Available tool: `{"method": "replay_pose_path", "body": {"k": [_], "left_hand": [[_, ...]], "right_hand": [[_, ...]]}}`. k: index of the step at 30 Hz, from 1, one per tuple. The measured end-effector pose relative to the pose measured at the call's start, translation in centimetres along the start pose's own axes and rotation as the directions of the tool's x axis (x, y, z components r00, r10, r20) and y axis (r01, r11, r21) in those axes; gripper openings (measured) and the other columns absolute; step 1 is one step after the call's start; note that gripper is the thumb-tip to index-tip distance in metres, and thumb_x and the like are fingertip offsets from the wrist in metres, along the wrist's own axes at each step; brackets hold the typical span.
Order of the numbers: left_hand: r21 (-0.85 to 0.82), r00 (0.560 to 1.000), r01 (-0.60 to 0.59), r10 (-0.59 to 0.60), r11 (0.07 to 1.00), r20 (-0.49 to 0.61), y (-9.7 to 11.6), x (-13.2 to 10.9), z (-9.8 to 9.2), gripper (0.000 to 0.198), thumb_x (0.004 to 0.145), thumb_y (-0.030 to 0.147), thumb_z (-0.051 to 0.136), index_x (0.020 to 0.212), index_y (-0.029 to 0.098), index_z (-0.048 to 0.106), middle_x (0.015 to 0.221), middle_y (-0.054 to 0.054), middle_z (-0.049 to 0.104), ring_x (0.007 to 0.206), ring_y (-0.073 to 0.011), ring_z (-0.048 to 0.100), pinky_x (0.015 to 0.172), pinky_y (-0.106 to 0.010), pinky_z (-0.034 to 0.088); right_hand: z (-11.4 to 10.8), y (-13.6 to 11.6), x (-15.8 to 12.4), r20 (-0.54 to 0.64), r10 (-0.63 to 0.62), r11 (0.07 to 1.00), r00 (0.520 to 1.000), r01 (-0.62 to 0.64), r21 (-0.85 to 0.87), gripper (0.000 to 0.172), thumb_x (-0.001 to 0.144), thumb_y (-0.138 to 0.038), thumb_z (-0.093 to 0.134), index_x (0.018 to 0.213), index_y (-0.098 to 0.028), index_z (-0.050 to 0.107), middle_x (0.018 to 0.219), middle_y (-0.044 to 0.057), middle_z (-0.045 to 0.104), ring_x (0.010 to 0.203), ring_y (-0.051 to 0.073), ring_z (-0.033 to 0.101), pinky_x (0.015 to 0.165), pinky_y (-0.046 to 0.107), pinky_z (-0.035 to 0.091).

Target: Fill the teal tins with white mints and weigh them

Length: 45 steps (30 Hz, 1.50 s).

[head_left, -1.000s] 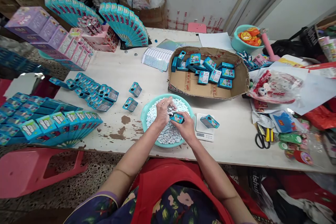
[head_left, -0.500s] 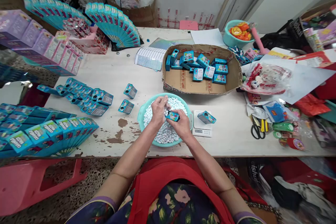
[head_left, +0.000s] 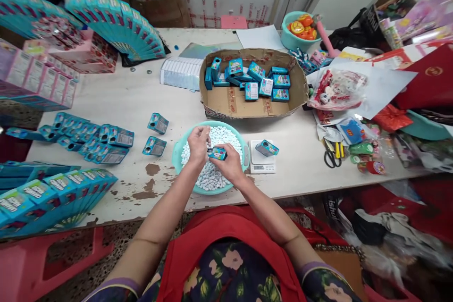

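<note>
Over a mint-green basin (head_left: 176, 153) heaped with small white pellets (head_left: 215, 180), both hands work close together. My right hand (head_left: 229, 165) grips a small blue printed box (head_left: 217, 153) tilted above the pellets. Beside the box's open end, my left hand (head_left: 198, 144) is closed with its fingers pinched together; what they hold is too small to make out. Right of the basin is a white digital scale (head_left: 264, 169), with another small blue box (head_left: 267, 147) lying on it. Two more blue boxes (head_left: 155, 146) rest on the table to the left.
A cardboard tray (head_left: 244, 109) with several blue boxes stands behind the basin. Rows of blue boxes (head_left: 95, 137) and fanned blue packages (head_left: 53, 193) occupy the left. Scissors (head_left: 332, 158), plastic packets and a basin of orange toys (head_left: 302, 28) are at the right.
My view has turned to the right, so the table's contents appear farther left. Both hands stay over the basin, the box still in my right hand and my left hand still pinched beside it.
</note>
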<state>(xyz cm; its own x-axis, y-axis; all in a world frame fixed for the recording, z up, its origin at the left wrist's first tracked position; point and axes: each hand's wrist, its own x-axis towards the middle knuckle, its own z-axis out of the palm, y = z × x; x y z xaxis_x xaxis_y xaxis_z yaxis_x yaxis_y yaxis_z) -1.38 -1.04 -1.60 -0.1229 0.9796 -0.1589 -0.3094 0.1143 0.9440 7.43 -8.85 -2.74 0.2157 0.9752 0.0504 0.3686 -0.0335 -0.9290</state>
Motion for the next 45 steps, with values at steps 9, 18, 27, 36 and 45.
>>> {"method": "replay_pose_path", "body": {"k": [9, 18, 27, 36, 45], "left_hand": [[-0.085, 1.000, 0.007, -0.005, 0.996, 0.023, -0.1, -1.0, 0.4, 0.027, 0.073, 0.037, 0.070, 0.071, 0.017, 0.051, 0.048, 0.007, 0.045, 0.046, -0.0088, 0.052, 0.048, -0.019, 0.043], [-0.091, 0.998, 0.015, -0.010, 0.996, 0.055, 0.5, -1.7, 0.5, 0.024, 0.080, 0.039, 0.061, 0.083, 0.016, 0.055, 0.052, 0.004, 0.053, 0.051, -0.0113, 0.059, 0.055, -0.021, 0.047], [-0.046, 0.994, -0.020, 0.024, 0.999, 0.103, 0.8, -2.0, 1.2, 0.021, 0.081, 0.036, 0.061, 0.082, 0.016, 0.055, 0.057, 0.004, 0.054, 0.047, -0.0086, 0.055, 0.047, -0.019, 0.043], [-0.068, 0.993, -0.059, 0.065, 0.996, 0.094, 0.0, -2.1, 2.2, 0.020, 0.082, 0.036, 0.059, 0.082, 0.016, 0.055, 0.060, 0.003, 0.053, 0.050, -0.0084, 0.055, 0.047, -0.019, 0.043], [-0.160, 0.964, 0.035, 0.009, 0.987, 0.264, 1.2, -3.0, 3.8, 0.016, 0.083, 0.033, 0.059, 0.084, 0.017, 0.055, 0.059, 0.003, 0.054, 0.048, -0.0100, 0.054, 0.046, -0.021, 0.043]], "right_hand": [[-0.2, 0.5, 0.0, -0.002, 0.006, 0.999, 1.000, -0.006, 0.036, 0.032, 0.068, -0.022, 0.071, 0.099, -0.020, 0.063, 0.095, 0.002, 0.061, 0.094, 0.018, 0.057, 0.084, 0.029, 0.043], [-0.4, 0.7, -0.1, -0.034, 0.017, 0.997, 0.999, -0.015, 0.073, 0.034, 0.065, -0.021, 0.075, 0.097, -0.021, 0.063, 0.096, 0.001, 0.062, 0.094, 0.017, 0.057, 0.086, 0.029, 0.043], [-0.8, 1.1, 0.0, -0.025, 0.038, 0.988, 0.999, -0.034, 0.148, 0.037, 0.065, -0.022, 0.075, 0.100, -0.021, 0.064, 0.098, 0.001, 0.063, 0.097, 0.018, 0.058, 0.089, 0.029, 0.043], [-2.0, 1.5, -0.1, -0.032, 0.094, 0.984, 0.995, -0.088, 0.157, 0.036, 0.064, -0.023, 0.075, 0.099, -0.020, 0.065, 0.097, 0.001, 0.063, 0.095, 0.018, 0.058, 0.087, 0.030, 0.043], [-5.0, 2.6, -0.9, 0.011, 0.141, 0.946, 0.990, -0.138, 0.293, 0.040, 0.062, -0.029, 0.079, 0.099, -0.022, 0.065, 0.097, 0.002, 0.064, 0.092, 0.019, 0.060, 0.084, 0.031, 0.047]]}}
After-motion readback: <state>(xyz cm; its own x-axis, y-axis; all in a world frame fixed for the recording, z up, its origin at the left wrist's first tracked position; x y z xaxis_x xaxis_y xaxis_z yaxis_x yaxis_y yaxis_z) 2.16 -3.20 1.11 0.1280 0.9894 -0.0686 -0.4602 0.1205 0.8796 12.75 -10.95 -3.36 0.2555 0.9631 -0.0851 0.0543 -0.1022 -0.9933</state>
